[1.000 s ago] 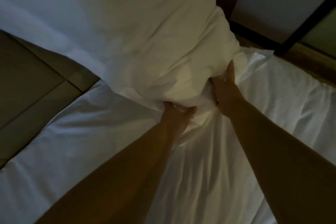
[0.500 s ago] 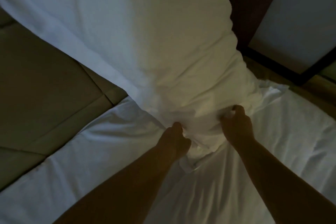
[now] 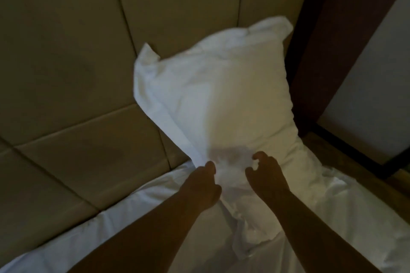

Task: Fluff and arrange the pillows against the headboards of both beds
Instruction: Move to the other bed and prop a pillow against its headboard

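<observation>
Against the padded headboard (image 3: 93, 68) stands the white pillow (image 3: 221, 95), upright on the bed sheet (image 3: 111, 224). It looks soft and light; grip its corners or edges. Left hand (image 3: 199, 188) pinches the lower edge; right hand (image 3: 266, 177) curls half-open, gripping nothing.

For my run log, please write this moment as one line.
step: fluffing pillow | pillow: upright before padded headboard | left hand: gripping lower edge | right hand: fingers curled, grip unclear | bed sheet: rumpled

A plump white fabric pillow (image 3: 221, 95) in a creased case is standing tilted against the padded beige panelled headboard (image 3: 88, 73). Its lower end is resting on the white bedsheet (image 3: 133, 217), its loose case edge bunching there.
</observation>
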Action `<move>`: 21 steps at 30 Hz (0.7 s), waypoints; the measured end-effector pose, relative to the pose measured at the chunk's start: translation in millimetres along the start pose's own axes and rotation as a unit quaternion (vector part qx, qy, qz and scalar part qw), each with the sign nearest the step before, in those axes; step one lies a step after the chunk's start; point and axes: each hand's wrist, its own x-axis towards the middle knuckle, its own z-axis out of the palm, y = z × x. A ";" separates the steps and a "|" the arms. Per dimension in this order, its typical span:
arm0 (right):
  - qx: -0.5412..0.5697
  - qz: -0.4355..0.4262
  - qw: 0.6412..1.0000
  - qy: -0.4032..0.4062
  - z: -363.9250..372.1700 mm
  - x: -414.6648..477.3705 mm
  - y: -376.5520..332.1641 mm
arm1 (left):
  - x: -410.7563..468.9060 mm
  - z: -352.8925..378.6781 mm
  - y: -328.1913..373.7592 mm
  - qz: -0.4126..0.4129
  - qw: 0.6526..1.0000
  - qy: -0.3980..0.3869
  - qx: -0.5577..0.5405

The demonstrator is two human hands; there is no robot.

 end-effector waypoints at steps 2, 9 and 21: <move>0.001 -0.043 0.999 0.008 -13.1 3.2 -24.6 | -13.9 -35.9 -0.8 0.011 1.000 0.021 0.020; 0.012 -0.078 0.997 0.001 -42.9 -15.4 -94.4 | -52.5 -124.2 14.3 -0.003 0.994 0.090 0.063; -0.016 -0.083 0.996 0.040 -91.3 -32.8 -159.8 | -62.8 -196.6 45.5 0.086 0.987 0.104 0.088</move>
